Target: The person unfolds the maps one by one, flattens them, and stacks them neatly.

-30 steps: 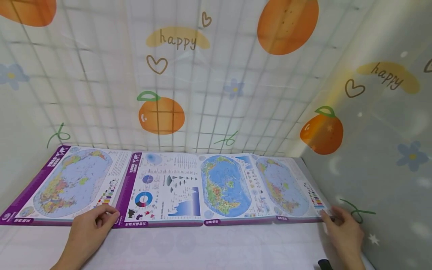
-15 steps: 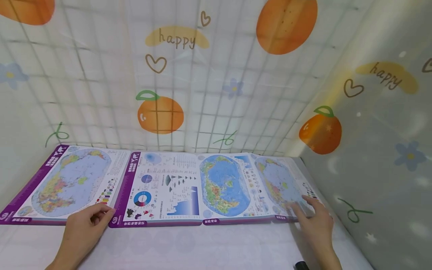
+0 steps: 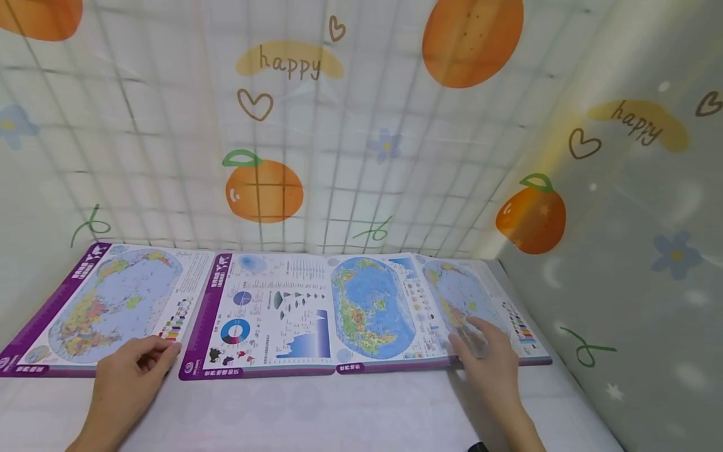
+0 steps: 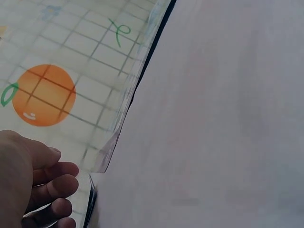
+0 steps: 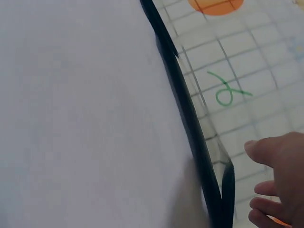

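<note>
A world map sheet point(image 3: 130, 295) with a purple left border lies flat at the left. Beside it lies a wider purple-bordered sheet point(image 3: 282, 333) with charts, a blue relief map point(image 3: 375, 307) and a further map panel point(image 3: 522, 317) at its right. My left hand point(image 3: 127, 383) is at the left map's lower right corner, fingers loosely curled. In the left wrist view nothing shows between the left hand's thumb and fingers. My right hand point(image 3: 491, 370) is over the lower part of the right panel, thumb and fingers spread, holding nothing; whether it touches the paper I cannot tell.
A white cloth-like table surface point(image 3: 316, 414) lies in front of the maps. A printed curtain point(image 3: 361, 94) with oranges hangs over a wire grid behind, and a side curtain point(image 3: 638, 276) stands at the right. The black end of some object point(image 3: 477, 447) shows at the bottom edge.
My right hand has left the right panel's lower right corner and moved leftward over that panel. The left hand has barely moved. The view has shifted slightly.
</note>
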{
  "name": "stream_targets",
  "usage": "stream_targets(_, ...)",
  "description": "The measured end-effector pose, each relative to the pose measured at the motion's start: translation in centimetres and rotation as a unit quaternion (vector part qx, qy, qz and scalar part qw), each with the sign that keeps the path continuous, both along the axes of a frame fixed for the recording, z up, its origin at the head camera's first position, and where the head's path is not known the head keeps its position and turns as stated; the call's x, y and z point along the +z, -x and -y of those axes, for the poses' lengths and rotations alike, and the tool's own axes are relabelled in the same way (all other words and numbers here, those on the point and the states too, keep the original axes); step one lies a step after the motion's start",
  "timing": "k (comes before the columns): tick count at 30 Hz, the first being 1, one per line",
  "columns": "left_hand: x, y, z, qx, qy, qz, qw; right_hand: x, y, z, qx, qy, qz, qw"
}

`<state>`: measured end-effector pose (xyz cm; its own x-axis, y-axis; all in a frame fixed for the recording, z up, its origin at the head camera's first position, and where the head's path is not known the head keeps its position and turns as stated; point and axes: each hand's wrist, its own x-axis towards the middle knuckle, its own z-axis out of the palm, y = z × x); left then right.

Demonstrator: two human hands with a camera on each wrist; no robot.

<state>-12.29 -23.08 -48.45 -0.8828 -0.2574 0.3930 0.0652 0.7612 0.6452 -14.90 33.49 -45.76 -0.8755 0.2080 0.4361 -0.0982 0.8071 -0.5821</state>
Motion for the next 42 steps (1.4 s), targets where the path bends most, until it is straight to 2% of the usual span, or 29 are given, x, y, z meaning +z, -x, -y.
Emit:
stream_targets(3, 0.0, 0.1, 0.4, 0.005, 0.006, -0.024, 0.9997, 0.0, 0.3, 1.0, 0.019, -0.011, -0.02, 0.9996)
stream_targets(6, 0.0, 0.3, 0.6, 0.005, 0.011, -0.041, 0.9991, 0.1, 0.3, 1.8, 0.024, -0.02, -0.023, 0.9993)
stream_targets(12, 0.2, 0.4, 1.5, 0.012, 0.02, -0.036, 0.9991, 0.1, 0.4, 3.7, 0.045, -0.024, -0.008, 0.9987)
stream_targets(22, 0.4, 0.6, 2.9, 0.02, 0.021, -0.04, 0.9988, -0.4, 1.2, 6.2, 0.105, -0.053, -0.046, 0.992)
stream_targets(29, 0.6, 0.6, 3.8, 0.035, 0.013, 0.002, 0.9993, -0.8, 1.9, 8.5, 0.142, -0.084, -0.06, 0.9844)
stream_targets(34, 0.7, 0.6, 4.6, 0.051, 0.011, 0.029, 0.9982, -0.9, 1.8, 10.8, 0.162, -0.083, -0.064, 0.9812)
stream_targets(37, 0.8, 0.6, 5.1, 0.056, 0.005, 0.033, 0.9979, -1.0, 1.8, 12.3, 0.176, -0.077, -0.058, 0.9796)
stream_targets(42, 0.7, 0.9, 6.3, 0.067, 0.004, 0.017, 0.9976, -1.0, 1.9, 14.8, 0.201, -0.067, -0.045, 0.9763)
